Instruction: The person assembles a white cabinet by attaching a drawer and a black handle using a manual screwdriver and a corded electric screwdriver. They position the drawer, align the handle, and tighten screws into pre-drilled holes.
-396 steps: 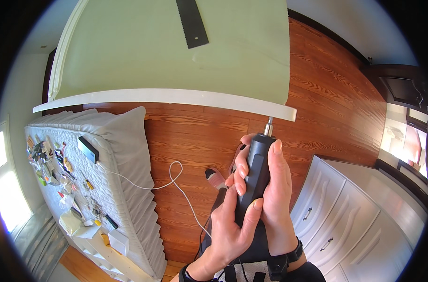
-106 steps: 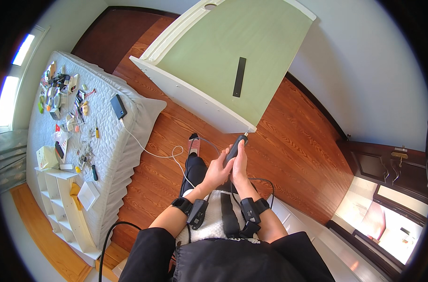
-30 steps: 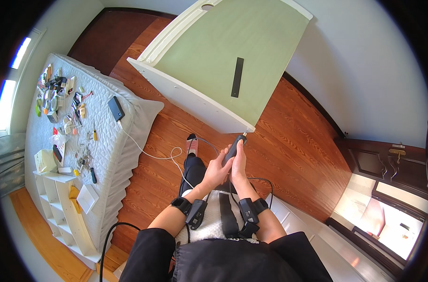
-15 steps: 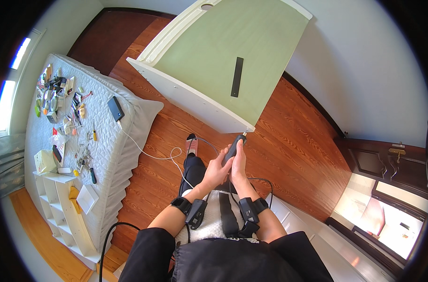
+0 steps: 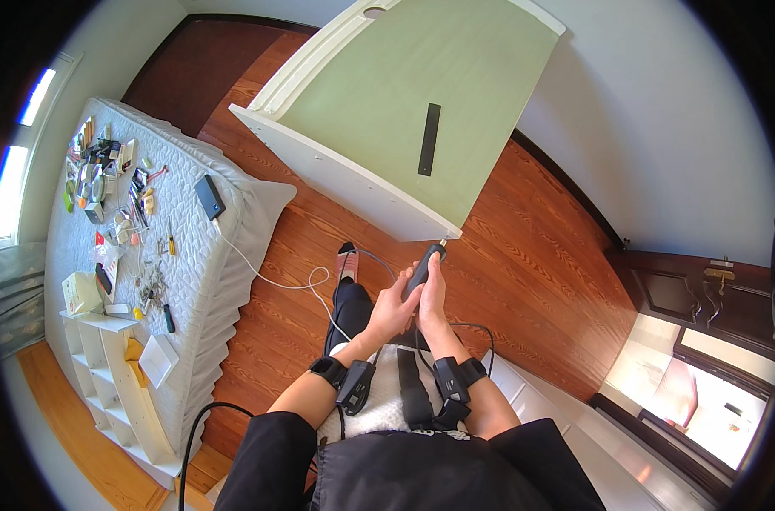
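Both of my hands are wrapped round a dark electric screwdriver. My left hand closes on its lower body from the left, and my right hand presses along it with the thumb pointing up the handle. Its metal tip meets the near right corner of a white cabinet side panel; the screw there is too small to make out. Beyond that panel spreads a pale green board, with a black strip lying on it.
To the left, a white quilted mattress carries many small items, a phone with a white cable, another screwdriver and a white shelf unit. The cable trails over the wooden floor. White panels lie close on my right.
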### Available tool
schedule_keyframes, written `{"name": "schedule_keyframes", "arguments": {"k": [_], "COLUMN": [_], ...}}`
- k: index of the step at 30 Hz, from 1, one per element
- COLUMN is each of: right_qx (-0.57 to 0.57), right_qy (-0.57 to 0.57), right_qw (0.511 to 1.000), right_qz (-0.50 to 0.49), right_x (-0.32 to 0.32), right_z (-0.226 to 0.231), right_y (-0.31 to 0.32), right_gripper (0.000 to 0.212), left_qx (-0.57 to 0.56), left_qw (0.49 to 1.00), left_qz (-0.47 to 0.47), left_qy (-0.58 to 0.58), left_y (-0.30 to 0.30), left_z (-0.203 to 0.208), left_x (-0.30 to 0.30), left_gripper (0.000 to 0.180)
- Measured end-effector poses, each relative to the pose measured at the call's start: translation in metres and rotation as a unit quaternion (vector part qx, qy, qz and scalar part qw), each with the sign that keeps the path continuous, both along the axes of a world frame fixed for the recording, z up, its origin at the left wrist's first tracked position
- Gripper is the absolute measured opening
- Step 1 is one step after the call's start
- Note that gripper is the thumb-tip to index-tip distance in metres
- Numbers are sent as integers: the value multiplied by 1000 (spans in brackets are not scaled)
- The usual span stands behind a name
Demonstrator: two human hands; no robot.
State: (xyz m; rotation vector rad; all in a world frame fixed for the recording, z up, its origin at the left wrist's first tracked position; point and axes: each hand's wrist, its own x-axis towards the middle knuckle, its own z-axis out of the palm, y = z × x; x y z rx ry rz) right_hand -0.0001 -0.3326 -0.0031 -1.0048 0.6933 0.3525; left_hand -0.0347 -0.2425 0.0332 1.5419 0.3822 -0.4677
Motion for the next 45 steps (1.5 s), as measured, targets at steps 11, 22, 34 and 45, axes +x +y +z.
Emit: {"name": "schedule_keyframes", "arguments": {"k": [11,22,34,45], "right_qx": [-2,9,20,12], "right_qy": [1,-3,-6,-9], "right_qw": [1000,1000,1000,1000], "right_qz": [-3,-4,-7,0], "right_x": [0,0,-1,-1], "right_z": [2,-2,-6,-3], "right_y": [0,-1,-1,-1], "right_gripper": [54,52,52,52], "left_qx": [-10,3,6,5], "left_qw": [1000,1000,1000,1000], "left_qz": [8,6,6,4], "left_qy": [8,-3,-8,0], "left_y": [0,0,-1,-1], "left_z": [2,1,2,0], "left_x": [0,0,0,0], "left_gripper": [50,50,53,53]}}
